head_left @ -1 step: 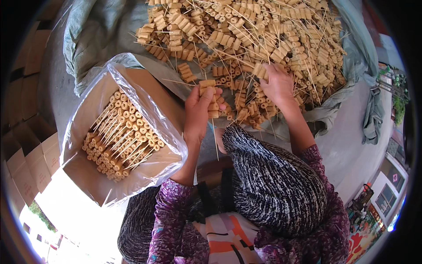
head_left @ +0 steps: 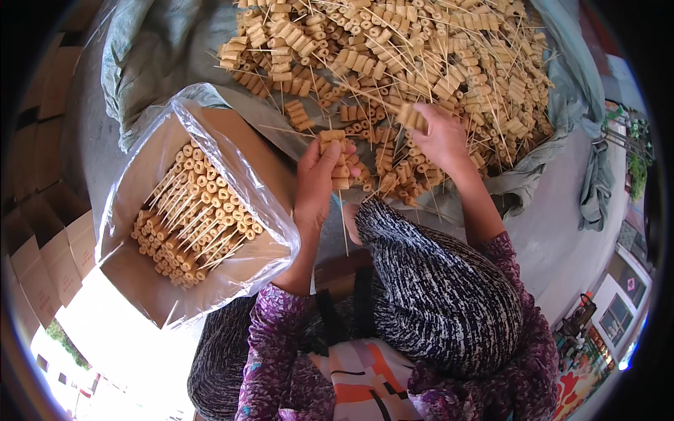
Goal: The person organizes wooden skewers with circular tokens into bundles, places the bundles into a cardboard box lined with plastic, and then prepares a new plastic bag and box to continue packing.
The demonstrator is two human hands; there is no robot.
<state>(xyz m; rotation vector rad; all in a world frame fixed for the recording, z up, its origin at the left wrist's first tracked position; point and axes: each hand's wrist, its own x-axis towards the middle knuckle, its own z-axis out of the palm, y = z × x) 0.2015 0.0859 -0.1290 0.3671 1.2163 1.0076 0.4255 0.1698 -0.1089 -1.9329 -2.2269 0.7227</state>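
My left hand (head_left: 316, 175) grips skewers of tan, hollow rolled pieces (head_left: 335, 156) upright, their bare sticks pointing down. My right hand (head_left: 437, 137) holds another skewer of rolls (head_left: 410, 116) by the rolls, its stick slanting up to the left over a big heap of similar skewers (head_left: 484, 77) on a grey-green woven sheet (head_left: 144, 49). Just left of my left hand stands an open cardboard box (head_left: 137, 284) lined with clear plastic, holding several skewers packed in rows, roll ends upward (head_left: 210, 200).
My patterned trouser leg (head_left: 442, 288) and bare foot (head_left: 351, 224) lie below the heap. Stacked cartons (head_left: 45, 274) stand at the far left. Pale concrete floor (head_left: 562, 252) runs along the right, with plants and some machinery at the rim.
My right hand has shifted slightly left with its skewer, toward my left hand, which has barely moved.
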